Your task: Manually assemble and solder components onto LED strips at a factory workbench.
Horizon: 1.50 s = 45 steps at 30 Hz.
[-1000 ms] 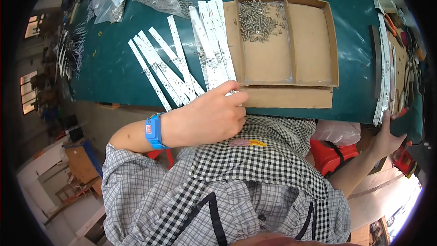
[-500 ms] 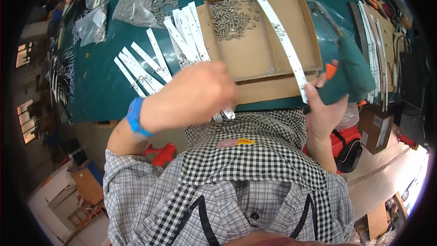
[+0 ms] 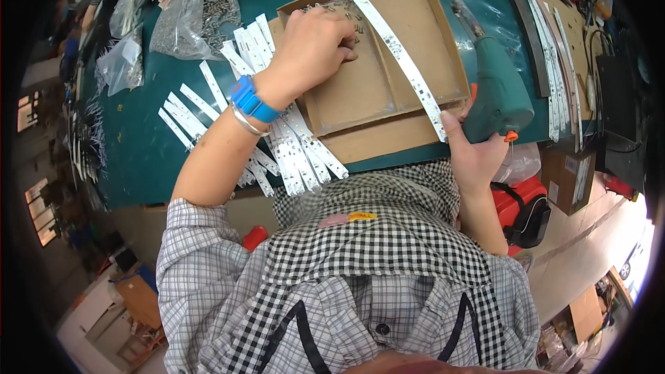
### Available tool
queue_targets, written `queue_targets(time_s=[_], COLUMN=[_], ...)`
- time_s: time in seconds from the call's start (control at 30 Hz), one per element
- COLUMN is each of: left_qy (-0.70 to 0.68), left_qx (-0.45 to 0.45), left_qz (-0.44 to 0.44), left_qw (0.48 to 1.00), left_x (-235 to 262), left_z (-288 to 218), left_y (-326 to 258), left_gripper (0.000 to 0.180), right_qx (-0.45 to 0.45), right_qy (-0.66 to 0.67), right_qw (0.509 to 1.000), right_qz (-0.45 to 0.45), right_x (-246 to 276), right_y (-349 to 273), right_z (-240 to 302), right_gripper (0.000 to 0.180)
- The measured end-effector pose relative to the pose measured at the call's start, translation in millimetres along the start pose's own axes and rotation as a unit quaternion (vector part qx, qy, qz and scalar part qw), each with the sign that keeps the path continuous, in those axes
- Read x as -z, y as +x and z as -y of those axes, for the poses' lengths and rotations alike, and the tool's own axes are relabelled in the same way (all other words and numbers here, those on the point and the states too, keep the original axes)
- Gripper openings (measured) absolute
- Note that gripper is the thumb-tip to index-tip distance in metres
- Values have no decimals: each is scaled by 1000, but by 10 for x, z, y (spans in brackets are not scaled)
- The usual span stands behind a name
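Observation:
My left hand (image 3: 318, 45), with a blue watch on its wrist, reaches over the pile of small metal cylinders (image 3: 343, 7) in the shallow cardboard box (image 3: 449, 34). Its fingers curl downward among the pieces; their tips are hidden. A long white LED strip board (image 3: 398, 52) slants across the box. My right hand (image 3: 478, 159) grips the near end of this strip, thumb on top. Right beside those fingers is a green pistol-shaped tool (image 3: 499, 86) with a metal nose and orange parts; whether the hand also bears it I cannot tell.
Several more LED strips (image 3: 298, 156) lie fanned out left of the box, some by the table's front edge. Behind them sits a clear bag (image 3: 183, 24) of metal pieces. Long strips (image 3: 547, 62) and hand tools line the right side of the green table (image 3: 149, 107).
My left hand has moved from above the fanned strips, forward into the box's metal pieces. The green tool has shifted left and nearer the box. My right hand still holds the strip.

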<state>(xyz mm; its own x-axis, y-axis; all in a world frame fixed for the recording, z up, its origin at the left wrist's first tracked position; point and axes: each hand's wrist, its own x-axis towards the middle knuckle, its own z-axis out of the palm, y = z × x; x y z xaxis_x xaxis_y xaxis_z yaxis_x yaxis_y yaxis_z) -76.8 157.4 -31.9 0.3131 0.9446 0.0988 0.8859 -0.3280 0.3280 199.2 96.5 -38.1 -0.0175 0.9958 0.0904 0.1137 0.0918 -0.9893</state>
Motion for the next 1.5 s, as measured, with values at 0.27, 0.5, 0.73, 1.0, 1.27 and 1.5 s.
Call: queue_targets(time_s=[0.27,0.5,0.73,1.0,1.27,1.5], left_qy=[-28,-87,-85,-4,13,-7], left_qx=[-33,4,42,45,41,54], left_qz=[-25,-18,-11,-8,-15,-11], left_qw=[999,996,995,999,999,998], left_x=[-14,-39,-23,22,6,-1], left_z=[-61,18,8,-38,-97,-55], left_y=[-89,-33,-31,-88,-204,-283], left_gripper=[10,13,15,13,10,8], right_qx=[47,-23,-40,-34,32,118], right_qy=[-60,71,37,19,-17,-8], right_qw=[997,997,998,999,998,987], right_qz=[16,18,42,17,50,108], right_x=[32,-58,-94,-121,51,201], right_y=[-14,15,-42,-10,-67,-59], right_z=[-115,17,85,-2,-1,39], right_gripper=[21,24,31,31,50,64])
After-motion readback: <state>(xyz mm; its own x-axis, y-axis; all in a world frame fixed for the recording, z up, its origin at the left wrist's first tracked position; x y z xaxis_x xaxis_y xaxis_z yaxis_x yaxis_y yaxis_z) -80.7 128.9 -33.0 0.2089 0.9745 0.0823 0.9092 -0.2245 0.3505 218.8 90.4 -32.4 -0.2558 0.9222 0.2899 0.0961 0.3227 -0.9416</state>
